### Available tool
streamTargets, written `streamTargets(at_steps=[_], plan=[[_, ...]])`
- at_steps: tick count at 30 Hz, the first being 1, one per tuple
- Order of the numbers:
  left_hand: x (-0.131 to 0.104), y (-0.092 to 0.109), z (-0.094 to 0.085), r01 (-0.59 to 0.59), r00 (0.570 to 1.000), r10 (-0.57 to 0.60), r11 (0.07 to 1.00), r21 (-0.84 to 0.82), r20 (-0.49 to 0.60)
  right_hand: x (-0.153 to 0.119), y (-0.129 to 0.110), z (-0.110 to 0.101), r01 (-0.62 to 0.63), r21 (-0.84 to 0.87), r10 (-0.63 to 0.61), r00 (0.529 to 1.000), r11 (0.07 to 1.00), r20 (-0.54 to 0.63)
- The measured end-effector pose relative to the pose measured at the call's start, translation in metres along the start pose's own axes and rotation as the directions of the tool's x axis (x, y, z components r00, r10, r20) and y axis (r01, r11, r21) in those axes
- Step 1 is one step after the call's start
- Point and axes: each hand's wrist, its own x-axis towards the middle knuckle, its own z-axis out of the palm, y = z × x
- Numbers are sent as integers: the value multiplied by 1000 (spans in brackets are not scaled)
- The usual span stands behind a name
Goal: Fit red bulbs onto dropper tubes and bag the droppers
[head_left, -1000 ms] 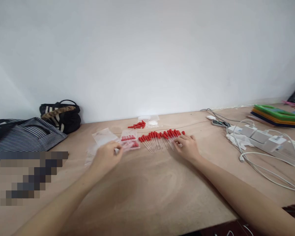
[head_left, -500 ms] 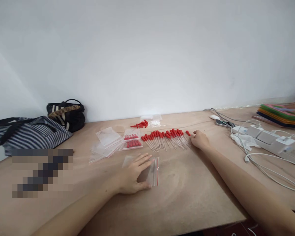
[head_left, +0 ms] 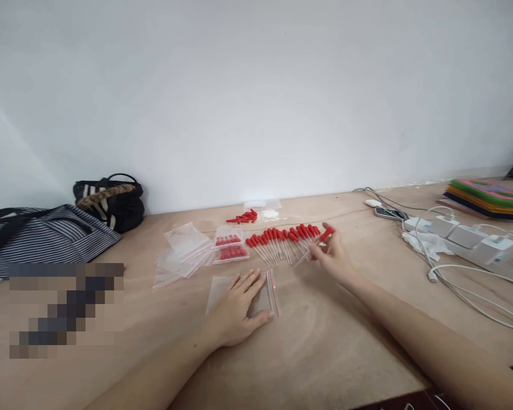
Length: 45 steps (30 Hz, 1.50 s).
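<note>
My left hand (head_left: 239,310) lies flat with fingers spread on a clear zip bag (head_left: 217,287) with a red seal line. At the right end of a row of red-capped droppers (head_left: 277,234), my right hand (head_left: 331,256) pinches one dropper (head_left: 325,234), its clear stem slanting down to the left. Behind my left hand are two filled bags with red bulbs (head_left: 231,252), beside a fan of clear zip bags (head_left: 186,242). Loose red bulbs (head_left: 245,217) lie farther back.
A striped bag (head_left: 55,236) and a black bag (head_left: 126,208) stand at the left. White chargers with cables (head_left: 465,236), a dark device (head_left: 389,213) and stacked coloured sheets (head_left: 487,199) are at the right. A wall rises behind the table (head_left: 316,364).
My right hand has lifted the rightmost dropper and moved slightly left and nearer. My left hand has shifted slightly on the bag. The hand at the coloured sheets has left the view.
</note>
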Motion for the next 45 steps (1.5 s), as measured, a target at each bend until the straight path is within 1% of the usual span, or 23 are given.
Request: streamTargets(at_steps=[2, 5, 7, 10, 15, 18, 20, 22, 24, 27, 29, 32, 34, 36, 37, 38, 42, 45], plan=[[0, 0, 0, -4, 1000, 4, 1000, -11, -5, -15, -4, 20, -63, 105, 54, 995, 992, 83], [0, 1, 0, -10, 1000, 9, 999, -35, -19, -25, -5, 37, -123, 160, 105, 988, 979, 114], [0, 1, 0, -3, 1000, 2, 999, -37, -15, -24, -3, 39, -114, 172, 99, 991, 979, 93], [0, 0, 0, -4, 1000, 4, 999, -35, -15, -20, 0, 37, -89, 154, 82, 995, 984, 50], [0, -1, 2, -2, 999, 1, 999, -46, -34, -21, 4, 39, -122, 154, 118, 992, 980, 38], [1, -1, 2, 9, 1000, -10, 999, -46, -18, -24, 4, 43, -184, 189, 166, 980, 965, 107], [1, 0, 2, 6, 1000, -6, 999, -47, -12, -25, 3, 44, -238, 213, 198, 961, 948, 192], [0, 0, 1, -12, 1000, 11, 999, -53, -21, -25, 2, 41, -259, 190, 201, 939, 947, 278], [0, 0, 1, -31, 999, 29, 998, -60, -35, -24, 2, 36, -218, 102, 174, 927, 971, 332], [0, 0, 1, -43, 998, 41, 997, -62, -46, -22, 1, 27, -92, -36, 98, 911, 995, 401], [0, -1, 1, -45, 998, 42, 997, -63, -48, -21, 0, 22, -36, -85, 70, 890, 996, 451], [0, -1, 2, -49, 998, 46, 997, -66, -50, -22, -3, 21, -15, -106, 68, 855, 994, 514], [0, 0, 2, -46, 998, 43, 997, -62, -46, -24, -6, 22, -4, -78, 49, 816, 997, 577], [1, 1, 1, -44, 998, 42, 998, -54, -35, -27, -8, 25, 16, -26, 4, 769, 1000, 639], [1, 2, 2, -46, 999, 44, 998, -52, -32, -28, -10, 26, 20, -1, -14, 754, 1000, 657], [2, 3, 2, -49, 998, 47, 997, -52, -33, -30, -11, 27, 19, 17, -26, 749, 1000, 662], [5, 5, 5, -66, 996, 61, 996, -68, -65, -35, -14, 31, -51, 73, -5, 789, 996, 614], [8, 7, 7, -77, 995, 72, 994, -71, -74, -36, -13, 35, -80, 124, -10, 801, 989, 599]])
